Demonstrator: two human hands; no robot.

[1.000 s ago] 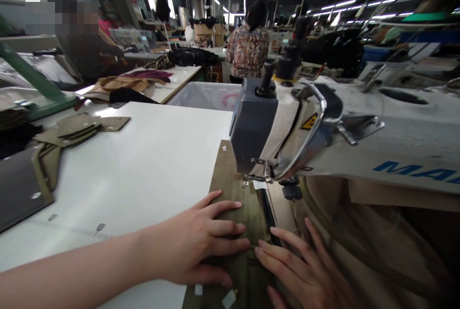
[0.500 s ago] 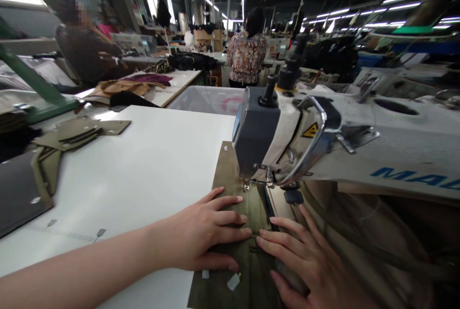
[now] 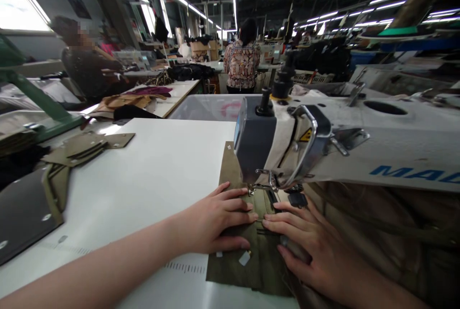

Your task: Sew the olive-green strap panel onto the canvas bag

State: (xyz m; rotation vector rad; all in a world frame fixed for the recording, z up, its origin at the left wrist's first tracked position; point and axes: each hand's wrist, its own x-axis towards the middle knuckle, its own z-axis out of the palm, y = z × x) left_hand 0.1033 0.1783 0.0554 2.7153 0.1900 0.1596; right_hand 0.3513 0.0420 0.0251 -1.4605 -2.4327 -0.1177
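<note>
Olive cloth [image 3: 247,261] lies flat on the white counter [image 3: 151,179], its far end running under the sewing machine [image 3: 287,146] head at 12 o'clock. Left hand [image 3: 215,223] at 9 o'clock, right hand [image 3: 309,246] at 3 o'clock, both open, palms down, pressing the cloth; fingertips nearly meet over the seam line, likely to keep it flat and straight toward the needle. Cut pieces [image 3: 82,146] sit well apart at 10 o'clock. Person [image 3: 242,62] stands far off, back turned.
</note>
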